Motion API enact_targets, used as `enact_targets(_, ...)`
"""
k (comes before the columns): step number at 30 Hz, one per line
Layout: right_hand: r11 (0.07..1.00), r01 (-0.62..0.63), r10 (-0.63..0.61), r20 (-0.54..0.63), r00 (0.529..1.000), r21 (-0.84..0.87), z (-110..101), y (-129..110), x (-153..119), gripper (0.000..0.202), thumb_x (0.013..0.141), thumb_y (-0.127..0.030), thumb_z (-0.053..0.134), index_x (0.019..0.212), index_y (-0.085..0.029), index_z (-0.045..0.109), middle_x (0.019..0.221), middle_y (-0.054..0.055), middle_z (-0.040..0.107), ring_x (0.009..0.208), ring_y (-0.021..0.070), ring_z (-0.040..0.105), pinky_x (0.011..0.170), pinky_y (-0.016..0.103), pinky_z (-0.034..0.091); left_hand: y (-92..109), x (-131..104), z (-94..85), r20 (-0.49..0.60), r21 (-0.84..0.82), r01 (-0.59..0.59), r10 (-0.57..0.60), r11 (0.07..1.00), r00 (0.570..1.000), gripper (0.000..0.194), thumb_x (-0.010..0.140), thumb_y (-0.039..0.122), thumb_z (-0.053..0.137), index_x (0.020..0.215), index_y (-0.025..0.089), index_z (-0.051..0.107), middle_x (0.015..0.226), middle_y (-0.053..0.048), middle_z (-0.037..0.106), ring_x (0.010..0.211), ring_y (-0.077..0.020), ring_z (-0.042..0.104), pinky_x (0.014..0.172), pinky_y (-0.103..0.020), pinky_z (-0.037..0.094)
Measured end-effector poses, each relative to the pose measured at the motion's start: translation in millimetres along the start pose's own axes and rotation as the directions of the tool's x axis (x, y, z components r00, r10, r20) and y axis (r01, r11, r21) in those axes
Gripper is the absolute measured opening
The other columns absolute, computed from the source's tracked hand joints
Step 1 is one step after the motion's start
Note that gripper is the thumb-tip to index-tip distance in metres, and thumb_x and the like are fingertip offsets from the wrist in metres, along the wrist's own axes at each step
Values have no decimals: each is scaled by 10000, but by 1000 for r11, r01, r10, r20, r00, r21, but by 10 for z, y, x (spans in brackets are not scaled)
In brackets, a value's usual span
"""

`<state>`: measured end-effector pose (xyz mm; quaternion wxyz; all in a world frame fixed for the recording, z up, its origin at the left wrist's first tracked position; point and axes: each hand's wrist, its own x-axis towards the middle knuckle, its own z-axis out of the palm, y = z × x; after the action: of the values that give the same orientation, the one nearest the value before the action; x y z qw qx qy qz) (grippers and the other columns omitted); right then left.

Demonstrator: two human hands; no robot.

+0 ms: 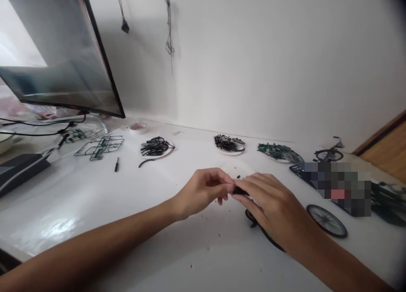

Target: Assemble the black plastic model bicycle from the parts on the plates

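A: Big picture first; white counter (95, 207), monitor (60, 50) at the far left, plates of black parts (156, 147) along the back, a spoked wheel (326, 220) lying flat off to the right.

B: And the hands?

A: Left hand (199, 192) and right hand (272, 203) meet at centre, just above the counter; fingers of both pinched shut on a small black piece (240, 191) between them.

B: Which way does it lie?

A: Long axis looks left-to-right, though mostly hidden; I can't tell which end leads.

B: The step?

A: A fitting step, I'd judge; a curved black strip (253, 220) lies under the right hand; next calls for a steady pinch and careful alignment.
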<state>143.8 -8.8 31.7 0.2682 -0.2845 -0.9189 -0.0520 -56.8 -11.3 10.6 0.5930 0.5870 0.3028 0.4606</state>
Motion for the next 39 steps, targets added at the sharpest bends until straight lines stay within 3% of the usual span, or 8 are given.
enact_targets(7, 977, -134, 135, 5, 991, 165, -3, 13, -49, 177, 981, -201, 555, 1127, -211, 653, 1055, 66, 628, 982, 205, 591, 827, 351, 487, -67, -28, -32, 23, -179, 22, -18, 984, 1000, 312, 817, 146, 766, 1083, 128, 602, 946, -60, 665, 855, -142, 631, 741, -269, 481)
enact_targets(12, 905, -323, 355, -72, 932, 277, -1, -68, -121, 117, 954, -277, 606, 1020, -245, 696, 1016, 39, 576, 912, 164, 609, 733, 260, 516, -51, -102, 22, -22, -77, 5, -7, 997, 1000, 143, 912, 188, 668, 1015, 111, 605, 916, -68, 671, 865, -139, 621, 752, -270, 463)
enact_targets(17, 940, -207, 263, -189, 946, 270, 33, -122, -273, 213, 934, -173, 614, 1114, -225, 714, 999, 49, 559, 876, 153, 610, 700, 249, 519, -80, -231, 216, 35, -77, 41, -39, 996, 999, 178, 927, 278, 641, 1021, 131, 605, 978, -67, 630, 865, -150, 581, 751, -295, 475)
enact_targets(23, 907, -201, 313, -274, 909, 369, 80, -173, -327, 245, 910, -144, 636, 1116, -242, 727, 1001, 42, 581, 857, 144, 612, 706, 232, 513, -18, -330, 332, 59, 286, -238, 230, 928, 971, 262, 869, 59, 573, 1102, 177, 547, 1168, -62, 578, 1090, -175, 562, 985, -338, 456)
enact_targets(26, 740, -368, 537, -165, 827, 563, 64, -266, -262, 140, 920, -275, 642, 1002, -252, 754, 951, 31, 625, 844, 155, 612, 740, 233, 506, -3, -346, 344, 42, 441, -281, 293, 852, 955, 334, 859, 144, 678, 1127, 208, 489, 1231, -50, 589, 1136, -180, 569, 1015, -337, 447)
enact_targets(32, 49, -497, 793, 269, 547, 867, 175, -464, -189, 326, 843, -522, 692, 938, -217, 758, 836, 34, 657, 815, 181, 577, 774, 278, 491, -62, -341, 387, -56, 605, -198, 289, 772, 956, 353, 870, 255, 720, 1074, 239, 433, 1092, -19, 659, 992, -191, 626, 886, -356, 489)
enact_targets(35, -1, -515, 788, 318, 528, 857, 236, -482, -219, 320, 843, -526, 690, 894, -215, 743, 830, 34, 650, 862, 198, 570, 814, 298, 472, -55, -338, 351, -16, 564, -194, 245, 803, 969, 144, 970, 219, 574, 1034, 236, 446, 955, 2, 674, 867, -154, 623, 790, -303, 489)
enact_targets(39, 72, -541, 741, 319, 591, 838, 224, -449, -270, 300, 885, -508, 640, 817, -219, 684, 824, 33, 608, 866, 209, 558, 769, 302, 467, -16, -334, 298, 91, 572, -249, 241, 781, 966, 100, 983, 213, 550, 960, 215, 453, 963, -7, 669, 831, -137, 602, 760, -278, 469)
